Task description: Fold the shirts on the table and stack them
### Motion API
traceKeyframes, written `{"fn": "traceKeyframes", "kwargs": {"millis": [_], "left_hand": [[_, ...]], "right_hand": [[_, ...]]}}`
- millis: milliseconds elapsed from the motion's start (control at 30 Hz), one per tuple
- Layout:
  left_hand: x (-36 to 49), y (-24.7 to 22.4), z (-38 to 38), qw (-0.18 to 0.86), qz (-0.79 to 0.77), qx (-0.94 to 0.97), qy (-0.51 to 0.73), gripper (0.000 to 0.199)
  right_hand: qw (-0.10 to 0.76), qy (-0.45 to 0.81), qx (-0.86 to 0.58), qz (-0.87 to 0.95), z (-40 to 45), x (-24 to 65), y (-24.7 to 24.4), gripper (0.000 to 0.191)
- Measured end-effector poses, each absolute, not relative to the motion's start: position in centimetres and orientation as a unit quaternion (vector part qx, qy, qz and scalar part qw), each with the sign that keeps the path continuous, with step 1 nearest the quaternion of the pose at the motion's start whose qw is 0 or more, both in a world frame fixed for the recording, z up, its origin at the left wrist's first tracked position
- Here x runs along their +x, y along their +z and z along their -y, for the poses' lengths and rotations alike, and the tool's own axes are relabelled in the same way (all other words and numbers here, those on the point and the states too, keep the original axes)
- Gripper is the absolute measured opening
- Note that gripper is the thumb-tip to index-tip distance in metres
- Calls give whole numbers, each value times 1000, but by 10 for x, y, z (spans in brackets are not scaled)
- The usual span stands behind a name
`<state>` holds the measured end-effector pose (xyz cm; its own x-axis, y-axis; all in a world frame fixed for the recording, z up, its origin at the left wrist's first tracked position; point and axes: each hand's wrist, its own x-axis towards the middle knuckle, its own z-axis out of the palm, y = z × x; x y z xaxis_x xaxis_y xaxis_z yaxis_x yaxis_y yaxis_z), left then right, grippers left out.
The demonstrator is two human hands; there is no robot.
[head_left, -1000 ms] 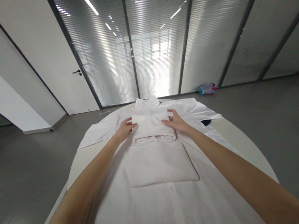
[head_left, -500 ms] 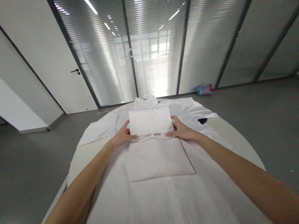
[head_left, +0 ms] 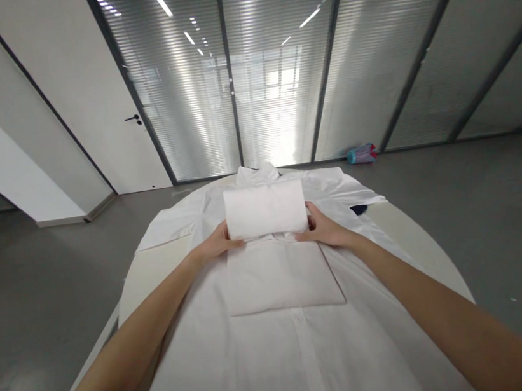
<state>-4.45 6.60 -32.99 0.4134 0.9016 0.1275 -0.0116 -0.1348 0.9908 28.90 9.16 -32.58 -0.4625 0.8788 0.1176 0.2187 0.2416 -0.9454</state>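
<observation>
A white shirt (head_left: 273, 360) lies spread out, its collar (head_left: 258, 174) at the far end and a button placket down the middle. On top of it is a flat white cloth panel (head_left: 281, 276). Just beyond the panel, a thick folded white cloth bundle (head_left: 265, 211) is gripped at both ends. My left hand (head_left: 221, 239) closes on its left end, thumb at the near edge. My right hand (head_left: 320, 226) grips the right end the same way. The fingers behind the bundle are partly hidden. Whether panel and bundle are one piece, I cannot tell.
Beneath the shirt stands a round pale table (head_left: 434, 249). A dark object (head_left: 359, 209) shows by the right sleeve. A blue and red striped item (head_left: 361, 154) lies on the floor near the glass partition (head_left: 273, 110). At left is a white door (head_left: 125, 155).
The view has shifted slightly. Both hands stay on the bundle's ends; the bundle's front face looks a little wider, and the right hand sits slightly farther right.
</observation>
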Motion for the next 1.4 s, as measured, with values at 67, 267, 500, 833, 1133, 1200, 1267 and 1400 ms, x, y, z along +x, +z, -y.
{"fn": "traceKeyframes", "kwargs": {"millis": [67,267,500,833,1133,1200,1267,1400], "left_hand": [[-45,-334,-67,551,-371,631,400,77],[-42,-335,-66,502,-428,631,409,51],[-39,-336,-47,331,-434,741,391,27],[-61,-326,-17,112,-259,916,284,46],[-55,-318,-20,377,-399,784,291,61],[-56,-314,-19,422,-374,776,284,60],[-57,-310,-16,412,-359,792,272,67],[-57,-305,-12,208,-349,891,201,77]], "right_hand": [[318,503,-393,701,-93,292,-329,90],[348,381,-454,727,-93,286,-340,65],[332,231,-428,808,-80,291,-341,30],[219,-99,-277,930,-62,301,-326,24],[174,-37,-324,929,-68,304,-340,31],[184,12,-325,927,-70,305,-343,29],[187,37,-330,925,-71,305,-344,28],[169,48,-340,924,-69,304,-338,30]]}}
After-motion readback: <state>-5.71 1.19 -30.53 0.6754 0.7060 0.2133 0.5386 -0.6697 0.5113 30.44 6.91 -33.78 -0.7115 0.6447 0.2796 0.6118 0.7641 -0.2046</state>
